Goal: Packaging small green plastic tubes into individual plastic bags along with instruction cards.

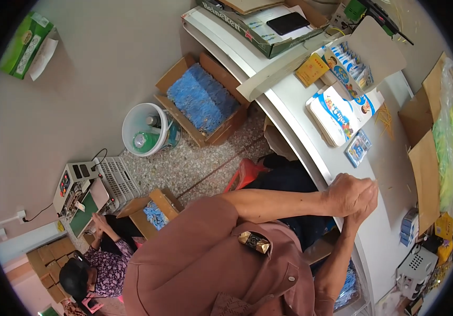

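Observation:
My left hand (pixel 346 193) and my right hand (pixel 366 208) are pressed together over the near edge of the white table (pixel 295 113). The left fingers curl over the right hand. Anything between the palms is hidden. Just beyond the hands lies a grey cardboard sheet (pixel 395 163) with a few thin yellowish sticks (pixel 385 119) on it. A small blue packet (pixel 358 148) and a stack of flat blue-and-white packages (pixel 334 115) lie further along the table.
A green carton (pixel 260 39) holds a black phone (pixel 288 22). Green plastic bags (pixel 446 152) fill a cardboard box at right. On the floor are a box of blue pieces (pixel 202 97), a white bucket (pixel 144 129), a red stool (pixel 243 174). Another person (pixel 97 266) sits by a small machine (pixel 76 187).

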The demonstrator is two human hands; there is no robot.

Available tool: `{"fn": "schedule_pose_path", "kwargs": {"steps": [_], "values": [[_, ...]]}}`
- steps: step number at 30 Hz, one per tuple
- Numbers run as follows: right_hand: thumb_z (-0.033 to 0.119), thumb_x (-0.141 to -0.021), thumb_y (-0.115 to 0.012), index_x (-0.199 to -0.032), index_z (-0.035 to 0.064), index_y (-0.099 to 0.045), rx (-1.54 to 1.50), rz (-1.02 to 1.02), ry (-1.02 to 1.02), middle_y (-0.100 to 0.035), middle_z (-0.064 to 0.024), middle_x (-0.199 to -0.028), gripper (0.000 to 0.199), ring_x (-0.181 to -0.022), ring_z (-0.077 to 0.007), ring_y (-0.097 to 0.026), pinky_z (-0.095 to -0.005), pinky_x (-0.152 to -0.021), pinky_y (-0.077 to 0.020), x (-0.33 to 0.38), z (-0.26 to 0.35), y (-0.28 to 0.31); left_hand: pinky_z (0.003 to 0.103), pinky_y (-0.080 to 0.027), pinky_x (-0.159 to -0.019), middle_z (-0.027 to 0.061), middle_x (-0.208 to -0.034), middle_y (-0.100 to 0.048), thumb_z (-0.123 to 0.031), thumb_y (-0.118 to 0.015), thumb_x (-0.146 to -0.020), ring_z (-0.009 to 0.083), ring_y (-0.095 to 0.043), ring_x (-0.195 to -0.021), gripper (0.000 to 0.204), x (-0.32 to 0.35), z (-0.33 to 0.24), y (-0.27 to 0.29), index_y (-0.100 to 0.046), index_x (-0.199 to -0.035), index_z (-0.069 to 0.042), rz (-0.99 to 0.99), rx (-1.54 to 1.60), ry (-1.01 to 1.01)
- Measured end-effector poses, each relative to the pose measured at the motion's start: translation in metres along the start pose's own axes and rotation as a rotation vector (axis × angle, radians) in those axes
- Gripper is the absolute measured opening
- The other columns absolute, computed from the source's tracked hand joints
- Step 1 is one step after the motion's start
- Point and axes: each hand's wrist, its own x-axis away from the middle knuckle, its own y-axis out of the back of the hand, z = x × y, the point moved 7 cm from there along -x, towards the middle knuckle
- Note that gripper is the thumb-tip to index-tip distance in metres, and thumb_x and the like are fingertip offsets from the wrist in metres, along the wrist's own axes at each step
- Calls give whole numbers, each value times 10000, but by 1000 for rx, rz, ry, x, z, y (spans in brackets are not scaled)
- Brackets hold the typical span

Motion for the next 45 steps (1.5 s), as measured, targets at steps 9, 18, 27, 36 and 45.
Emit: {"fn": "schedule_pose_path", "kwargs": {"steps": [9,18,27,36,45], "values": [[203,-1040,-406,-779,17,-478,2,-52,36,-432,-35,-706,329,-654,-138,-424,-320,-579,-362,12,15,11,441,-455,-529,227,-647,-542,-157,-499,-972,422,-591,-622,232,0,-14,11,-539,-799,-8,-87,99,-144],[218,-1038,-413,-817,13,-495,-3,-207,16,-449,-16,-734,313,-664,-127,-421,-307,-589,-359,6,25,24,428,-418,-516,229,-672,-511,-181,-489,-982,437,-571,-645,269,-15,-11,20,-492,-805,22,-86,216,-38],[250,-1060,-386,-797,39,-430,-53,-125,30,-379,-12,-726,340,-683,-121,-358,-289,-598,-334,-3,13,8,380,-444,-497,155,-707,-513,-171,-512,-964,369,-574,-571,227,-10,-25,15,-582,-955,44,-40,-47,-358],[191,-1033,-400,-804,-9,-527,247,-107,164,-517,-87,-679,329,-585,-191,-502,-353,-529,-373,13,35,6,380,-406,-525,136,-586,-466,-229,-466,-1028,119,-469,-585,367,9,36,11,-518,-774,31,-111,411,410],[101,-737,-672,-843,31,-578,280,45,531,-506,-87,-687,158,-598,-270,-546,-429,-474,-410,7,67,-17,345,-453,-569,58,-724,-577,-156,-475,-981,175,-561,-676,237,4,32,25,-583,-902,40,-55,-126,6]]}}
